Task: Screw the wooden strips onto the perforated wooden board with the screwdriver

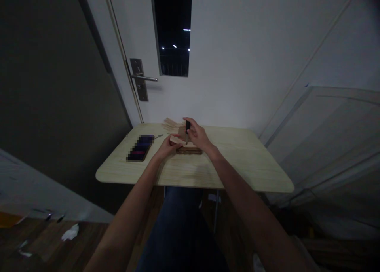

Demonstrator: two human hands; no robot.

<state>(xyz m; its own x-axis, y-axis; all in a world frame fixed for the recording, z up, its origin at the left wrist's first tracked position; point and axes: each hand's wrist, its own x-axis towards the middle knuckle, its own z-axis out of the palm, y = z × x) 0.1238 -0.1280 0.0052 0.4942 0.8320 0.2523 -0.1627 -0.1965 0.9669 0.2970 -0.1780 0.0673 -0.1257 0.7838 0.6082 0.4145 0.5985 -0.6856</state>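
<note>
My right hand (198, 135) grips a screwdriver (187, 126) by its black handle, with the shaft pointing down. Its tip meets a light wooden piece (177, 140), which my left hand (166, 147) pinches at its left end. Both hands are over a small brown block or box (189, 149) near the middle of the table; its exact kind is hard to make out. Several thin wooden strips (170, 124) lie behind my left hand at the table's back edge.
A phone (140, 148) with a blurred screen lies on the table (237, 165) at the left, beside a small metal tool (158, 136). Behind the table stands a white door with a lever handle (144, 78). Crumpled white paper (70, 232) lies on the floor.
</note>
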